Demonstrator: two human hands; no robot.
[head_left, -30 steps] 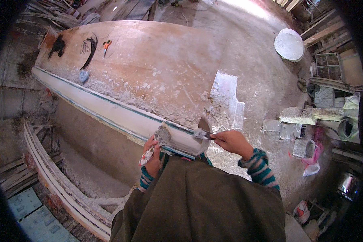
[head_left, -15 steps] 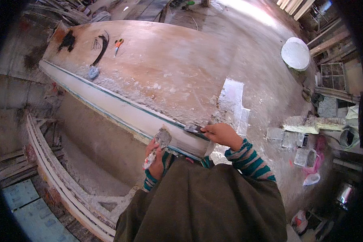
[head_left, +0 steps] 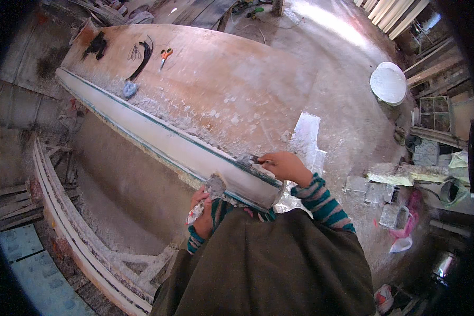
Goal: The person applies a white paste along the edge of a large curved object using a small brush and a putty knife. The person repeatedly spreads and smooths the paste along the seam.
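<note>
My left hand (head_left: 201, 213) is closed around the pale, red-marked handle of a putty knife (head_left: 215, 185). Grey, plaster-like material coats its broad blade, which is raised beside the near edge of a long white strip (head_left: 158, 138) with green edges. My right hand (head_left: 285, 167) grips a second scraper (head_left: 246, 158) near the strip's right end. That blade points left and lies at the strip's far green edge, by crumbs of plaster on the tabletop (head_left: 237, 73). My fingers hide most of its handle.
Orange-handled scissors (head_left: 165, 58), curved black strips (head_left: 142, 66) and a bluish lump (head_left: 129, 89) lie on the table. A curved, plaster-crusted frame (head_left: 79, 237) stands at the lower left. Farther right are a round white container (head_left: 388, 84) and a pink bag (head_left: 412, 213) on the floor.
My right hand and its scraper have shifted slightly left and away from me, along the strip's far edge. My left hand still holds its putty knife in nearly the same place. The view has shifted slightly.
</note>
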